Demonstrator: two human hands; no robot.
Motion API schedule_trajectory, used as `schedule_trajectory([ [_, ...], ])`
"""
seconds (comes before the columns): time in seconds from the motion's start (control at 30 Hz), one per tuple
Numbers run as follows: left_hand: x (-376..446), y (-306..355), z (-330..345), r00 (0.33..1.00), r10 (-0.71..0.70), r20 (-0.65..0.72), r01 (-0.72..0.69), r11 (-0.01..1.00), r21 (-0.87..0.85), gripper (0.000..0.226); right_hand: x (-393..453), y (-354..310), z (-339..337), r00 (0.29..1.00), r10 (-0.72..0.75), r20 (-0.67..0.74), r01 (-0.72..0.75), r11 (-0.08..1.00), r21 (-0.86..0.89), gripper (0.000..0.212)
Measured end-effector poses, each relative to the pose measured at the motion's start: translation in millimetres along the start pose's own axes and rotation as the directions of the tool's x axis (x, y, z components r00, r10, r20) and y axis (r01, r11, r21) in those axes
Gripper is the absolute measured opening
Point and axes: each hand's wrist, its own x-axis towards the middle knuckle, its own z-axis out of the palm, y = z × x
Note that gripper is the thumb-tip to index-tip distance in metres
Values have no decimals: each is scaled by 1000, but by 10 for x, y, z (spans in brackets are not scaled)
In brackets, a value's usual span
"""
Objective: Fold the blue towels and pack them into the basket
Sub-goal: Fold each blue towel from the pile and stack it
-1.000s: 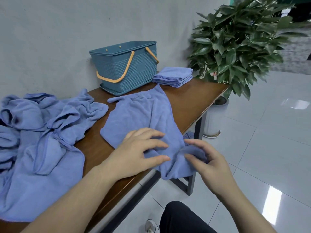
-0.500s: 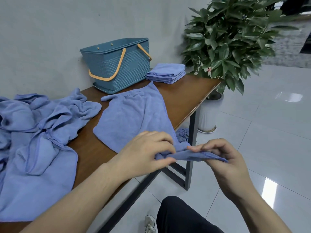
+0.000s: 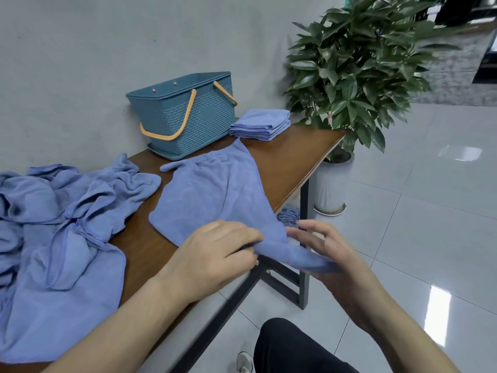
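Head view only. Blue towel (image 3: 215, 195) lies spread on the wooden table (image 3: 285, 160), its near corner pulled off the table's front edge. My left hand (image 3: 215, 257) pinches that corner, fingers curled on the cloth. My right hand (image 3: 330, 254) is under the hanging end, thumb and palm holding it, other fingers loosely spread. Teal basket (image 3: 188, 122) with orange handles stands at the table's back by the wall; folded towel stack (image 3: 261, 123) just right of it. Crumpled towel pile (image 3: 59, 224) covers the table's left end. Potted plant (image 3: 357, 71) stands past the table's right end.
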Motion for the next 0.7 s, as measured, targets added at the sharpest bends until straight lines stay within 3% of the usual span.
schedule_trajectory([
  [0.07, -11, 28, 5, 999, -21, -27, 21, 1000, -13, 17, 72, -25, 95, 985, 118, -126, -120, 993, -7, 71],
  [0.17, -4, 74, 25, 997, 61, -38, -61, 998, 11, 17, 145, -30, 235, 988, 131, -86, -134, 991, -30, 30],
  [0.23, -7, 87, 30, 996, 94, -9, -94, 995, 15, 14, 166, 10, 273, 994, 52, -94, -58, 997, -59, 30],
  [0.3, -34, 74, 46, 999, -5, 48, 5, 1000, -18, 10, 184, -14, 306, 993, -13, -119, 3, 997, -81, 31],
  [0.37, -70, 49, 87, 968, -245, 57, 246, 969, -11, 11, 226, -85, 321, 992, -29, -125, 26, 999, -24, 32],
  [0.43, -88, 10, 109, 869, -493, 35, 494, 865, -87, 14, 288, -169, 333, 992, -9, -126, 19, 996, 85, 32],
  [0.5, -26, -37, 76, 763, -644, 53, 637, 737, -226, 10, 383, -233, 342, 989, 35, -147, -13, 989, 147, 30],
  [0.6, 85, -193, 90, 594, -790, 153, 782, 522, -340, 6, 479, -300, 374, 985, 63, -160, -58, 998, 39, 29],
  [0.7, 242, -464, 191, 482, -834, 268, 858, 385, -341, 13, 502, -293, 389, 998, 0, -60, -3, 999, -51, 53],
])
